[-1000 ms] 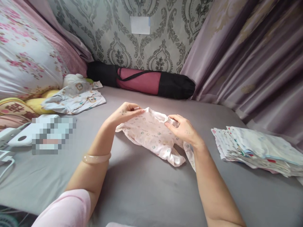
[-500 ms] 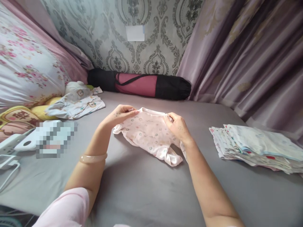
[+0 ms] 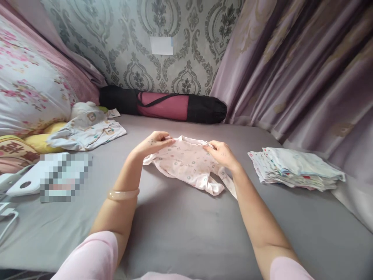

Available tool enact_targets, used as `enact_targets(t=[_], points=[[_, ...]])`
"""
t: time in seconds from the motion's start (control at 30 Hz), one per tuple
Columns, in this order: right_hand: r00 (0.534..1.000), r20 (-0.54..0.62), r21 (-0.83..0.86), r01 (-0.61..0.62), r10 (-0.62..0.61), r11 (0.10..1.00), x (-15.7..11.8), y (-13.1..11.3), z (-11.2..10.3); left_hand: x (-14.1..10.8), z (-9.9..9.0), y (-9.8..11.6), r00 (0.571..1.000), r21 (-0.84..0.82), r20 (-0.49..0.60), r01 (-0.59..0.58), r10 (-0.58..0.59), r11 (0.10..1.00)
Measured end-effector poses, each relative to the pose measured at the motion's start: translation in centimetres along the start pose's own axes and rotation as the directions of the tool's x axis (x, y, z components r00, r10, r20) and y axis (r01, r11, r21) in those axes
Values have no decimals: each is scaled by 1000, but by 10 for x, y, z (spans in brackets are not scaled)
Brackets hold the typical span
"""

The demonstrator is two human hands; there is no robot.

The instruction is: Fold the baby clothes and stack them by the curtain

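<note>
A small pale pink baby shirt (image 3: pixel 189 163) with a scattered print lies in front of me, its neckline lifted and turned away from me. My left hand (image 3: pixel 155 143) pinches it at the left shoulder beside the neck opening. At the right shoulder, my right hand (image 3: pixel 221 153) grips the cloth between thumb and fingers. One sleeve or leg end is bunched at the lower right, and another strip of cloth hangs partly behind my right wrist. The lower part of the garment rests on the grey bed sheet (image 3: pixel 180 233).
A stack of folded baby clothes (image 3: pixel 300 167) sits on the right. Left are a crumpled printed garment (image 3: pixel 87 130), a white perforated device (image 3: pixel 32 179), a pixelated object (image 3: pixel 65 177) and a floral pillow (image 3: pixel 37 77). A black-and-pink roll bag (image 3: pixel 163 105) lies along the wall.
The view has shifted slightly. Both hands keep hold of the shirt's shoulders, and its neckline opening now looks somewhat more raised and rounded.
</note>
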State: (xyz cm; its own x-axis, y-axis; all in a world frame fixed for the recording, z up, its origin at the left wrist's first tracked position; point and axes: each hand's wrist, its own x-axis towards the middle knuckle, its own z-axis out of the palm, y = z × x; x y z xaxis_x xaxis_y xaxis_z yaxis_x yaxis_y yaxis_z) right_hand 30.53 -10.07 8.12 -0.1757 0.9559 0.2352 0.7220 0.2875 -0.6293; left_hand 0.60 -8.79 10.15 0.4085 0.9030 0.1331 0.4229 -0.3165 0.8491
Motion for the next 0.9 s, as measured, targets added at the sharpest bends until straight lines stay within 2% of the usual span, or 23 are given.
enact_targets(t=[0.1,0.2,0.27,0.37,0.4,0.47,0.5,0.53,0.6,0.63,0.67,0.7,0.8,0.9], points=[[997,28,-15,69,-68,998,-1,-6,-9,4,1,0,997,66,-64,-38,42,997],[993,-25,-100,110,-113,989,4,-19,-27,12,-1,12,964,166,-223,-106,142,980],[986,-89,-162,125,-141,979,8,-35,-48,16,-7,32,908,299,-305,-194,286,934],[948,-196,-256,198,-251,946,11,-66,-91,13,-27,81,797,531,-306,-311,521,788],[926,-236,-301,218,-294,928,10,-78,-106,10,-34,99,762,603,-295,-320,577,731],[872,-319,-397,233,-371,888,9,-98,-128,5,-49,129,692,728,-315,-263,650,633],[854,-343,-444,220,-392,868,9,-106,-135,5,-56,140,680,769,-323,-216,658,601],[859,-328,-488,202,-393,849,11,-111,-138,6,-62,147,712,803,-291,-182,640,567],[913,-221,-561,168,-342,811,15,-117,-139,12,-72,150,830,855,-148,-166,537,492],[936,-166,-585,159,-310,795,19,-118,-138,15,-76,148,875,873,-67,-181,479,453],[947,-133,-598,158,-292,786,22,-117,-136,19,-79,144,885,885,-40,-184,464,428],[945,-134,-599,161,-297,784,26,-117,-134,21,-82,140,874,894,-52,-175,483,413],[913,-216,-572,170,-347,802,32,-115,-132,23,-88,130,801,900,-146,-136,580,415],[917,-209,-556,174,-339,813,35,-115,-134,22,-94,125,801,882,-140,-165,581,440]])
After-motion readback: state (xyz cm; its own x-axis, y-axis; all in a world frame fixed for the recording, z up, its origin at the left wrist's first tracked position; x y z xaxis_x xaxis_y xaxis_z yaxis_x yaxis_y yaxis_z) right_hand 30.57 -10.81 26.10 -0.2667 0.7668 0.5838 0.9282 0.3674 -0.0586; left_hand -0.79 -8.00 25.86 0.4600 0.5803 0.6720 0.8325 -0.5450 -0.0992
